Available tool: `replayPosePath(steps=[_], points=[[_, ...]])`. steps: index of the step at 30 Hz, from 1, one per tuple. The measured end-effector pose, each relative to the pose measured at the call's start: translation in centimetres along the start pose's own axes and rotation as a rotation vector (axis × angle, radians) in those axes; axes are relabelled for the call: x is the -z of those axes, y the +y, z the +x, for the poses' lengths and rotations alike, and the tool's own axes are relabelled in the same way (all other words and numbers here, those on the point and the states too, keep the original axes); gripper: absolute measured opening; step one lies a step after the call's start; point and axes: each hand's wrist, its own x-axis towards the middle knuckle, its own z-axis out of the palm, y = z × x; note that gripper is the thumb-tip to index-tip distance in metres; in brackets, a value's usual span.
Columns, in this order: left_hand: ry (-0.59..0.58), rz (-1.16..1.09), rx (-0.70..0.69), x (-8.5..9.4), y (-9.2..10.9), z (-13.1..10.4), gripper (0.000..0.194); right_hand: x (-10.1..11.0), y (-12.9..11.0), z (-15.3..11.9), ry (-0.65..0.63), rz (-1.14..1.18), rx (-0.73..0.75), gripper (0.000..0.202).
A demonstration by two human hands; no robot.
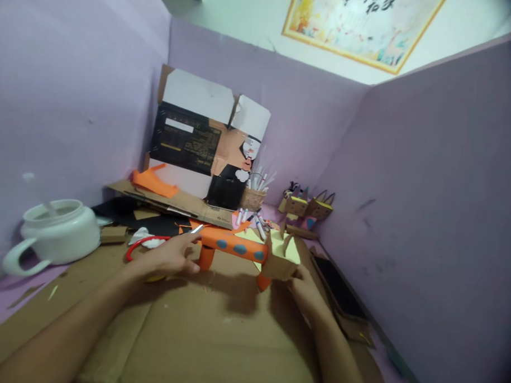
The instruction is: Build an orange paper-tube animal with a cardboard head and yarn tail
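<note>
An orange paper figure (232, 245) with blue-grey oval spots and short orange legs stands above the brown cardboard sheet (183, 334). At its right end is a box-shaped cardboard head (280, 265) with a pale yellow top and upright pieces. My left hand (173, 255) is at the figure's left end, thumb and forefinger apart around its rear; whether they press on it is unclear. The fingers of my right hand (305, 285) are at the lower right side of the head, partly hidden behind it. Red-handled scissors (147, 241) lie beside my left hand.
A white pot (61, 232) stands at the left. Behind the figure are flattened cardboard (215, 215), orange scraps (155, 181), loose markers (260, 228) and a marker basket (253, 198). Small cardboard figures (297, 206) stand back right; a dark flat object (340, 286) lies along the right wall.
</note>
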Motion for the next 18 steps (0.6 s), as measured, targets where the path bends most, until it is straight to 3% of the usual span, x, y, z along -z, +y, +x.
replayPosePath(steps=[3, 6, 10, 14, 18], points=[[-0.106, 0.152, 0.012, 0.7, 0.7, 0.3, 0.054, 0.7, 0.3, 1.0, 0.105, 0.109, 0.05, 0.03], [-0.086, 0.076, -0.011, 1.1, 1.0, 0.6, 0.051, 1.2, 0.0, 1.2, 0.161, 0.211, 0.1, 0.033], [-0.082, -0.118, 0.05, 0.2, 1.5, 0.5, 0.059, 0.4, -1.0, 0.2, 0.021, 0.257, 0.206, 0.056], [-0.01, -0.078, -0.015, -1.6, 2.2, 0.2, 0.06, -1.2, -1.6, -0.9, -0.132, 0.148, 0.29, 0.079], [0.118, 0.048, -0.111, -2.3, 2.7, 0.2, 0.056, -2.0, -1.8, -0.8, -0.11, 0.04, 0.259, 0.072]])
